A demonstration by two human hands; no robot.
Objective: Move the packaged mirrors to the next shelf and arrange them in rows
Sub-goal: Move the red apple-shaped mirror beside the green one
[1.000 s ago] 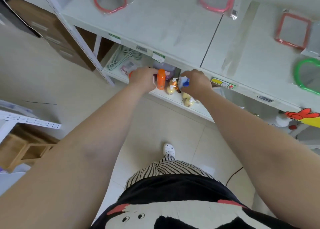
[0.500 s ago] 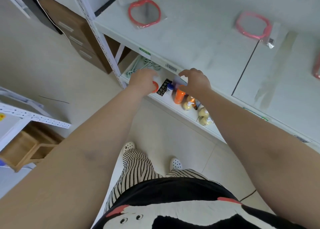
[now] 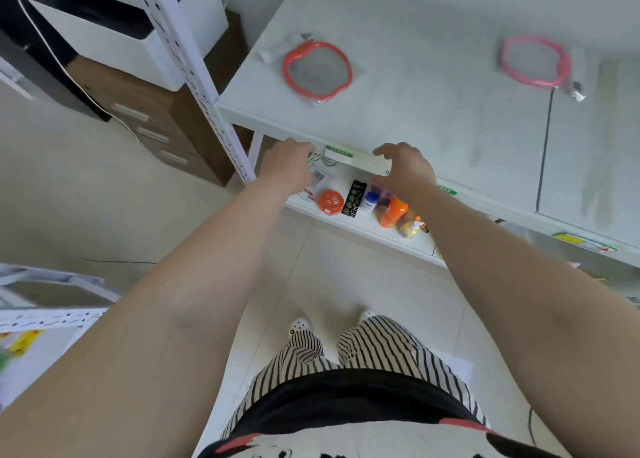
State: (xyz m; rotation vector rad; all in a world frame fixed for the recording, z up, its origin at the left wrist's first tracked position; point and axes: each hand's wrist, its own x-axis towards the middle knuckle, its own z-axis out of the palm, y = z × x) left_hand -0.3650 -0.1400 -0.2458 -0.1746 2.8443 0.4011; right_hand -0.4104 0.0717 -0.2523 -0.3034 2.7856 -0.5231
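1. Left hand [image 3: 289, 161] and right hand [image 3: 407, 170]: both bare, fingers loose, gripping nothing, at front edge of white top shelf [image 3: 433, 111].
2. Red-rimmed bagged mirror [image 3: 317, 70] flat on shelf, beyond the hands, nearer left.
3. Pink-rimmed bagged mirror [image 3: 535, 62] far right, nearer right hand.

Shelf labels [image 3: 338, 152] seemingly illegible

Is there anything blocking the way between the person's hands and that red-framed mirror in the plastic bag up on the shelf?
Nothing visible. Both the left hand and right hand hover empty at the white shelf's front edge; bare shelf surface lies between them and the red-framed packaged mirror.
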